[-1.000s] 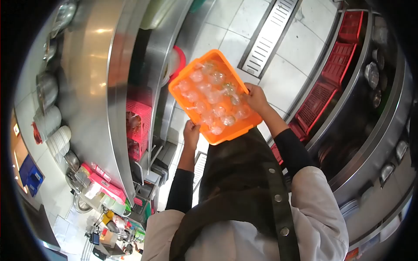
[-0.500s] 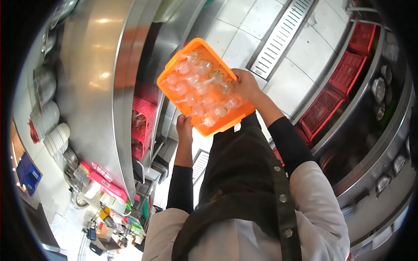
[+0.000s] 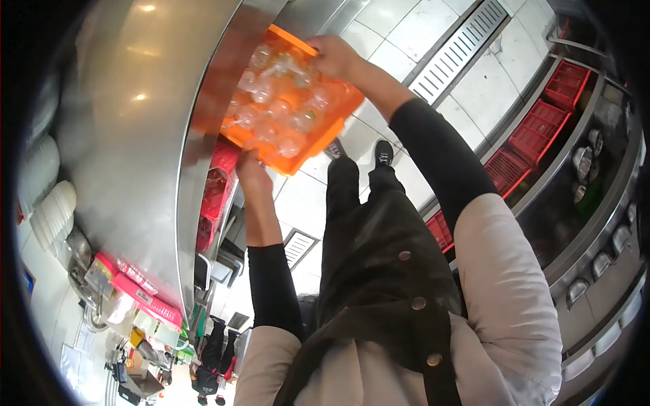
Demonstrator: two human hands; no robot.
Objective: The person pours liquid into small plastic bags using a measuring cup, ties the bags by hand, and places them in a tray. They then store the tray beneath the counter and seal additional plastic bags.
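Note:
An orange plastic tray (image 3: 347,103) is held by both of my hands, its left part hidden under the overhanging edge of the steel counter (image 3: 128,155). Inside it lie several clear, rounded plastic packages (image 3: 289,143), whose contents I cannot make out. My left hand (image 3: 253,173) is closed on the tray's near left rim, close to a red basket (image 3: 215,186) under the counter. On the far right rim, my right hand (image 3: 333,58) grips with its fingers curled over the edge.
Stacked white bowls (image 3: 53,213) stand on the counter, with a pink box (image 3: 145,298) near its end. Red crates (image 3: 538,128) line a low shelf across the tiled aisle, beside metal ladles or bowls. A floor drain (image 3: 457,51) runs there. Another person (image 3: 211,365) stands farther off.
Both hands have carried the orange tray up and to the left, so its left side now passes under the counter edge. The view has shifted, and my shoes now show.

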